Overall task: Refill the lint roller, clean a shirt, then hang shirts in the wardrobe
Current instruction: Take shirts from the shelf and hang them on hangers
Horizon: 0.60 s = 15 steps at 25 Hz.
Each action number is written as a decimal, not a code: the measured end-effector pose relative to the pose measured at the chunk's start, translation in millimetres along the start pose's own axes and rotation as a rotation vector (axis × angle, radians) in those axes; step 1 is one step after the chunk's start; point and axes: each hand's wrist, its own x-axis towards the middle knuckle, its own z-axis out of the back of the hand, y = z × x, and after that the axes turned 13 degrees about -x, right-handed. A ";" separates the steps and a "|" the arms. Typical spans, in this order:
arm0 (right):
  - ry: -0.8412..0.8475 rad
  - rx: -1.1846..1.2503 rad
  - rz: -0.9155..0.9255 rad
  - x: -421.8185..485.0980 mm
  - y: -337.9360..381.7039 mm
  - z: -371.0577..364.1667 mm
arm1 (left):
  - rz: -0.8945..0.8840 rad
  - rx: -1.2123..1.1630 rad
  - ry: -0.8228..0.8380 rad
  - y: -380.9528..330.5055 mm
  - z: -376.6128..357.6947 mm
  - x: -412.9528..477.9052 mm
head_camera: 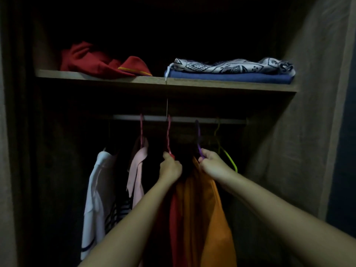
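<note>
Inside a dim wardrobe a metal rail (192, 119) runs under a wooden shelf (134, 80). My left hand (170, 167) grips the neck of a red hanger (168, 135) hooked on the rail, with a red shirt (174, 218) below it. My right hand (213, 163) is closed on a purple hanger (198, 139) that carries an orange shirt (204, 212). A pink shirt (137, 170) on a pink hanger and a white shirt (96, 199) hang to the left. The lint roller is not in view.
An empty yellow-green hanger (229, 158) hangs right of my right hand. On the shelf lie red clothes (92, 60) at left and a patterned cloth (231, 66) on folded blue fabric (229, 78) at right. A striped garment (121, 211) hangs between the white and pink shirts.
</note>
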 end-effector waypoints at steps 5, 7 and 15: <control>-0.111 -0.079 0.025 75.0 10.1 4.9 | -0.009 -0.078 0.096 8.9 3.1 5.6; -0.144 -0.100 0.006 91.9 7.2 6.8 | -0.006 -0.122 0.099 14.5 6.3 9.7; 0.030 -0.519 0.021 89.8 -17.1 9.6 | -0.045 0.099 0.118 9.7 22.1 2.1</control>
